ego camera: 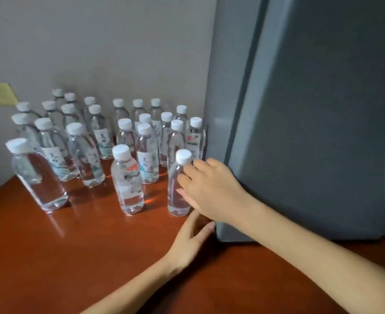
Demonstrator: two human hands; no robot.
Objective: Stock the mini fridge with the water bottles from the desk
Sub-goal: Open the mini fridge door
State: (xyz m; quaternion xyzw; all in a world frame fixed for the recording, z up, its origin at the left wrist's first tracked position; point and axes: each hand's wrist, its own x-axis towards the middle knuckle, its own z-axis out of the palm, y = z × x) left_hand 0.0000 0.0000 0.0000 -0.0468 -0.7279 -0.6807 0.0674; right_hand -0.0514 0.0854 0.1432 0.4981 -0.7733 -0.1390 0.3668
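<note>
Grey matt wall backs a glossy reddish-brown wooden desk point(51, 257). From the left: one yellow paper note point(1, 94) on the wall, then twenty-three clear plastic water bottles point(128, 184) with ribbed white caps, upright in clusters on the desk. The left hand point(191, 236) lies flat on the desk, fingers straight. The right hand point(209, 189) curls round the nearest bottle point(175, 202). One smooth grey mini fridge point(322, 132) stands rightmost, door closed.

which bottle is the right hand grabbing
The front bottle standing closest to the fridge. The right hand curls round its side; no other is touched.
</note>
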